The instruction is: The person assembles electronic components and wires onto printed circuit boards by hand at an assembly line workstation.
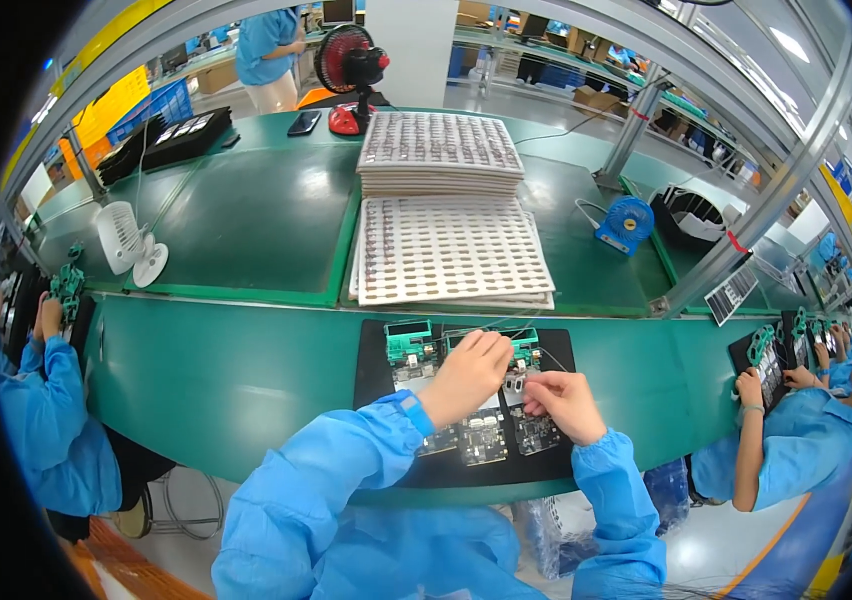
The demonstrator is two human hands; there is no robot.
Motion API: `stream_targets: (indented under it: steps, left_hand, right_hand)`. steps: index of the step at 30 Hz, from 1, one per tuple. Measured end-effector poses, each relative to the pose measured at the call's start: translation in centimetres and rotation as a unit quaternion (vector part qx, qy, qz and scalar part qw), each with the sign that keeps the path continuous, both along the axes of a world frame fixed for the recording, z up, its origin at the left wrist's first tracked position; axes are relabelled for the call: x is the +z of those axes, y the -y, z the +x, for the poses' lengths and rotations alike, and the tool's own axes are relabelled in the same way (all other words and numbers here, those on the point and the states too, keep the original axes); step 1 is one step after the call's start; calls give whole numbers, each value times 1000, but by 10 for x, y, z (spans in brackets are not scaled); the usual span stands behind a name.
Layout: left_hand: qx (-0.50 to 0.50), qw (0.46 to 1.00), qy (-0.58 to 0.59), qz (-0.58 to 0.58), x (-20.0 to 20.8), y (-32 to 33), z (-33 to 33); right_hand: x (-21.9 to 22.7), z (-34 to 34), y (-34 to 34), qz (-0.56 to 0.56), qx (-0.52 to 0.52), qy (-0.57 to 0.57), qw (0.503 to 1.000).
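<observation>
On a black mat (371, 372) lie several dark circuit boards (485, 436) in front of me, with green plastic pieces (409, 338) along their far ends. My left hand (470, 376) reaches over the middle board, its fingers bent and pressed together near another green piece (525, 345); its fingertips are hidden. Close beside it, my right hand (568, 404) pinches thumb and forefinger together above the right circuit board (534, 432). Whatever is in the pinch is too small to name. Thin dark wires curve past both hands.
Stacked white trays (454, 250) with small parts stand beyond the mat. A white fan (124, 240), a blue fan (626, 224), a black-and-red fan (348, 62) and a phone (304, 123) are around them. Metal posts (716, 260) rise at right. Co-workers sit on both sides.
</observation>
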State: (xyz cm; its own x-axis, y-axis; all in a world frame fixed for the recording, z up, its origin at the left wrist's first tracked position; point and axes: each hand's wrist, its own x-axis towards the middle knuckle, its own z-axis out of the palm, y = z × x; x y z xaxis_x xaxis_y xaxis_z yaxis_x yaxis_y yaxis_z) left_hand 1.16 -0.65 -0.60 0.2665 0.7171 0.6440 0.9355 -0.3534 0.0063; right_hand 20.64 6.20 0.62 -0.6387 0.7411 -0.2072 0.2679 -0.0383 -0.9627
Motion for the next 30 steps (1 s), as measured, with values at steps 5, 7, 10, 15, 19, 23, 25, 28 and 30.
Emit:
stream_targets:
  steps: [5,7,10,15,19,23,25,28,30]
  left_hand:
    - [-17,988,150,-18,10,17,-2]
    - [-17,952,294,-77,7,30,0]
    - [-23,822,543,-172,6,44,5]
    - [-23,712,669,-209,-5,52,-18]
    - [17,813,566,-134,1,48,-27]
    - [52,890,448,-66,5,43,-28]
    - [47,925,374,-34,3,41,-30]
    - [38,939,342,-31,3,41,-30]
    - [42,939,341,-36,2,42,-33]
  right_hand:
    - [11,-5,13,-57,1,-39,998]
    - [17,-13,21,-51,-5,-43,998]
    - [14,-25,27,-45,-3,-63,997]
    - [9,-47,36,7,40,-50,998]
    - [16,-60,41,165,37,35,985]
    - [11,-71,38,272,26,50,961]
    - [10,-73,37,279,28,57,958]
    - [6,-71,34,284,33,66,956]
    - [7,-73,33,283,40,66,956]
